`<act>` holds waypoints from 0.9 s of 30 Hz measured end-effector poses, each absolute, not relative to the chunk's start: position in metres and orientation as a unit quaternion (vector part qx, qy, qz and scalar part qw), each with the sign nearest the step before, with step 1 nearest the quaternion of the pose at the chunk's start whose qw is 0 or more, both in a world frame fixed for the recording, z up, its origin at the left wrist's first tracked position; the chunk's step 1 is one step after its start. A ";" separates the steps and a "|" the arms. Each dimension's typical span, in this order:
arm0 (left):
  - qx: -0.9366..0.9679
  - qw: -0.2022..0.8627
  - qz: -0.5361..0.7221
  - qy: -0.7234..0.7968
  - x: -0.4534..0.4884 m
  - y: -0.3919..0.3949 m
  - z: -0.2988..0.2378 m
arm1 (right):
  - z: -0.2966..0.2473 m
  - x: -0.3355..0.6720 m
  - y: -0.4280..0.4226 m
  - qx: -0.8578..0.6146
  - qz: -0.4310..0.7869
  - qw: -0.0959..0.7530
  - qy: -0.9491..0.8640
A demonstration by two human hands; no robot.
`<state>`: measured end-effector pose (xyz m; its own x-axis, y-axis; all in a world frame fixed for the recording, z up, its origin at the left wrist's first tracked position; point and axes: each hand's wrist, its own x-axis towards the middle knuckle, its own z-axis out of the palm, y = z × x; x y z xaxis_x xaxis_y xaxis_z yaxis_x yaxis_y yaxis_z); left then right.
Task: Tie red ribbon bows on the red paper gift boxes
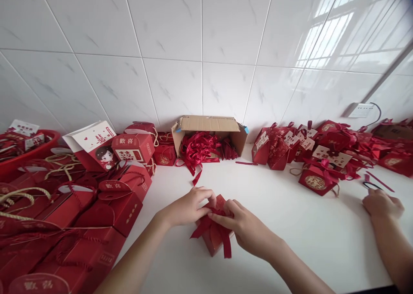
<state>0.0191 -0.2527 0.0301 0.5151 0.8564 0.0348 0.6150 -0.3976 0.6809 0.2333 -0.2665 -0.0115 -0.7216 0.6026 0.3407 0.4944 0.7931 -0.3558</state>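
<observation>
Ribbon (pixel 226 242) likely soft, slippery, best pinched mid-length; box (pixel 210 243) beneath likely light, crushable: take by edges. Left hand (pixel 189 206), right hand (pixel 244 226): fingertips pinching ribbon.

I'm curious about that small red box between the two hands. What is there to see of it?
The small red box looks like smooth card and rests on the white tabletop, turned so that a corner points towards the wearer. A darker red ribbon with a satiny look lies across its top, one loose end spreading on either side. Fingers of the left hand and right hand pinch the ribbon there, hiding part of the box. Its contents cannot be seen.
</observation>
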 end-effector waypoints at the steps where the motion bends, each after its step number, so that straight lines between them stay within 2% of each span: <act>1: 0.815 0.310 0.186 0.453 0.019 -0.251 0.031 | -0.013 0.233 -0.266 -0.299 0.118 0.226 -0.920; 19: 0.845 0.299 0.060 0.440 0.019 -0.232 0.036 | -0.005 0.228 -0.266 -0.283 0.164 0.226 -0.918; 27: 0.824 0.389 -0.003 0.411 0.014 -0.236 0.033 | -0.015 0.232 -0.261 -0.275 0.184 0.195 -0.923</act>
<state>0.0141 -0.2359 0.0326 0.6620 0.6753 -0.3251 0.6803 -0.3594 0.6387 0.2321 -0.2614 -0.0154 -0.7724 0.5801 0.2587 0.4370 0.7809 -0.4463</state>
